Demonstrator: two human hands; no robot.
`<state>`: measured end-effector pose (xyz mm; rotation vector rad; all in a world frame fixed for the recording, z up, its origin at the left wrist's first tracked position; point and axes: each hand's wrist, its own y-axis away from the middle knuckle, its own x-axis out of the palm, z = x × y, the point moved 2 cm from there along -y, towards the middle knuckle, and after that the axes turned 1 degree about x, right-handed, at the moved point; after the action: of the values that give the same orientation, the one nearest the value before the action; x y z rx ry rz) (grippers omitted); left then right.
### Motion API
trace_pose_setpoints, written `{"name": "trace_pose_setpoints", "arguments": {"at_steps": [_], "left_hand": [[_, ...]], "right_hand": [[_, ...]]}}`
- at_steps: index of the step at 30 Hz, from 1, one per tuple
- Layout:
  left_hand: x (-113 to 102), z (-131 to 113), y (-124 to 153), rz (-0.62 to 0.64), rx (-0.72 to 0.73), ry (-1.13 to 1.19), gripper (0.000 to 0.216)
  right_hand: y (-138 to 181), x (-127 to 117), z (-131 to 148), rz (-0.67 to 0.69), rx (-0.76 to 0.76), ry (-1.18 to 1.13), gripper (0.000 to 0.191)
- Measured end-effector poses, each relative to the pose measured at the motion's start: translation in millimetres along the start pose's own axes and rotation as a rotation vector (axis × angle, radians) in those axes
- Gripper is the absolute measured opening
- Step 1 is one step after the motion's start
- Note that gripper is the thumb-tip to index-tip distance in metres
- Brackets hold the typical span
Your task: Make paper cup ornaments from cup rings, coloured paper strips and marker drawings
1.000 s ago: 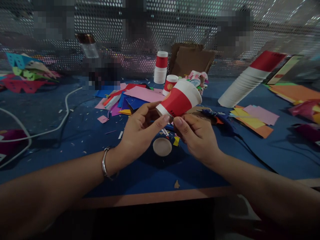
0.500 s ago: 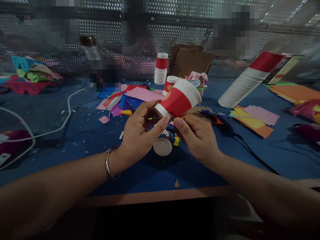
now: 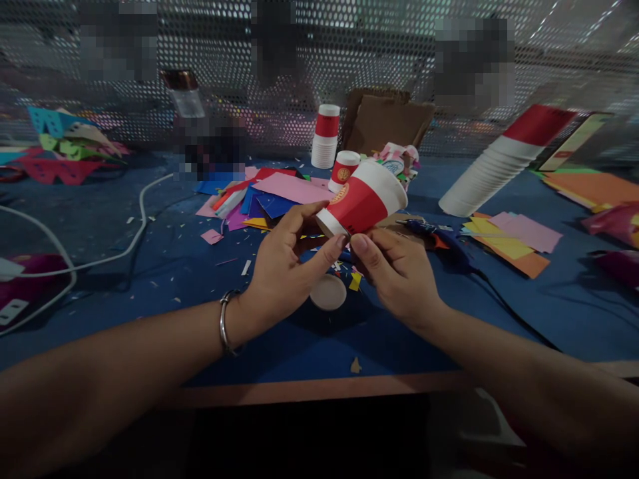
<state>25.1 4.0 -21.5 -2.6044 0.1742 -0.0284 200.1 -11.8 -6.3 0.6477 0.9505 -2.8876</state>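
My left hand (image 3: 287, 269) is closed around the narrow end of a red and white paper cup (image 3: 367, 199), thumb below and fingers behind. The cup is tilted above the table, its wide rim up and to the right. My right hand (image 3: 399, 269) is pinched at the cup's lower side, by its base. Something thin and dark shows at that pinch, too hidden to name. Below the hands, a pale round disc (image 3: 328, 293) lies on the blue table (image 3: 279, 359) among paper scraps.
Behind stand a small paper cup (image 3: 344, 169), a cup stack (image 3: 325, 136) and cardboard (image 3: 389, 126). To the right are a leaning cup stack (image 3: 504, 159), a blue glue gun (image 3: 444, 243) with its cord, and coloured paper (image 3: 519, 236). A white cable (image 3: 142, 206) crosses the left.
The view has shifted slightly, so everything sits a little further right. Both hands keep nearly the same hold on the cup.
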Motion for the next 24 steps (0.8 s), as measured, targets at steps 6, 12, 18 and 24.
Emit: {"name": "trace_pose_setpoints", "arguments": {"at_steps": [6, 12, 18, 24], "left_hand": [[-1.2, -2.4, 0.7, 0.007, 0.008, -0.036, 0.055], [-2.4, -6.5, 2.3, 0.025, 0.015, -0.093, 0.057], [-0.2, 4.0, -0.2, 0.04, -0.125, 0.139, 0.06], [-0.9, 2.6, -2.3, 0.089, -0.168, 0.205, 0.05]], "right_hand": [[-0.3, -0.1, 0.1, 0.012, 0.016, -0.02, 0.055], [1.3, -2.3, 3.2, 0.005, 0.008, 0.035, 0.058], [0.3, -2.9, 4.6, 0.018, -0.001, 0.001, 0.055], [0.2, -3.3, 4.0, 0.038, 0.018, -0.026, 0.05]]}}
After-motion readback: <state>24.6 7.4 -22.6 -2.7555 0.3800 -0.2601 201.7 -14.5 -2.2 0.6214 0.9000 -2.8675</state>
